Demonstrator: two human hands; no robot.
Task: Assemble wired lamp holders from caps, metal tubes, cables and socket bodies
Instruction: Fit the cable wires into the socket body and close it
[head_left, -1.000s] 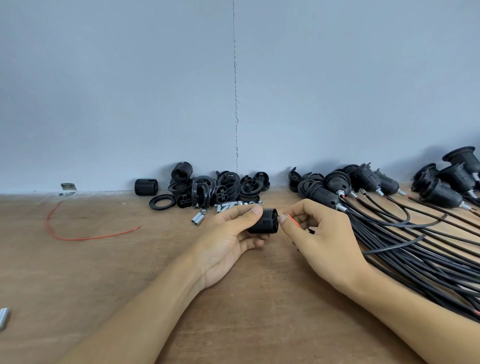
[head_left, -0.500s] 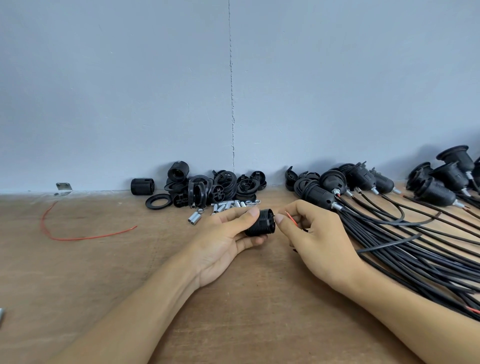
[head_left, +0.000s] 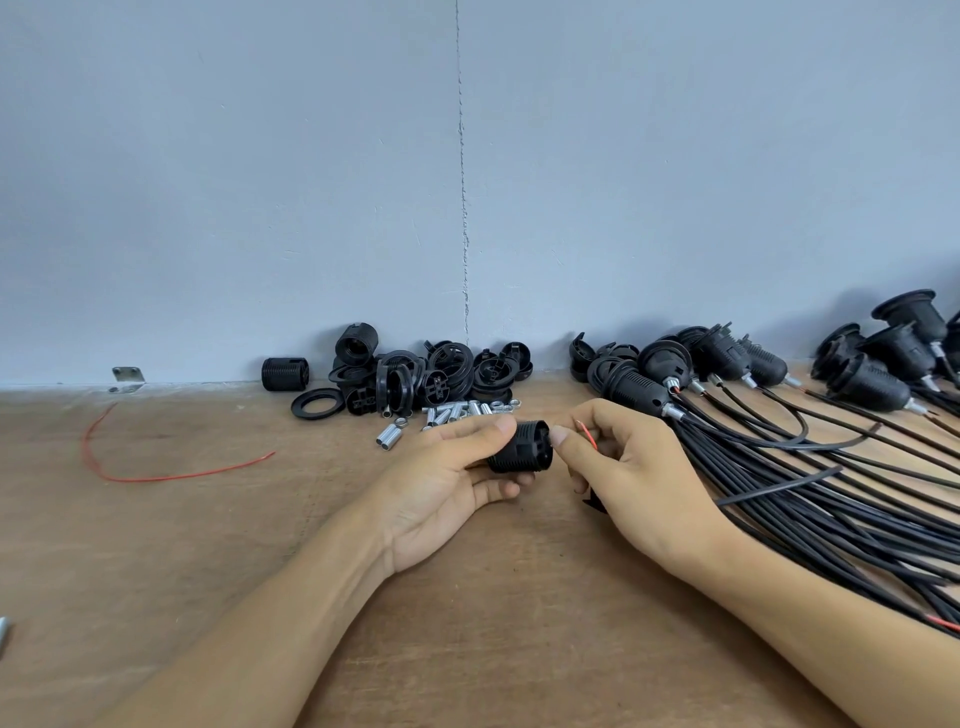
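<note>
Left hand (head_left: 441, 488): thumb on top, fingers curled beneath, clamped round a black ribbed socket body (head_left: 519, 448). The body lies sideways just above the middle of the bench (head_left: 208, 545), its open end facing right.

Right hand (head_left: 634, 473): fingers curled, pinching a short red wire end (head_left: 587, 434). My thumb tip sits just beside the socket's open end; whether it touches, I cannot tell.

Back edge of the bench, against the wall: a heap of black caps and rings (head_left: 415, 376), and a scatter of small metal tubes (head_left: 447, 413) just in front of it, near my left thumb.

Back right: finished lamp holders (head_left: 727, 358) lying on their sides, with their black cables (head_left: 831, 493) fanning toward the right edge.

Left side: a loose red wire (head_left: 156, 475) in a curve, and a small metal bracket (head_left: 126, 378) at the wall.
</note>
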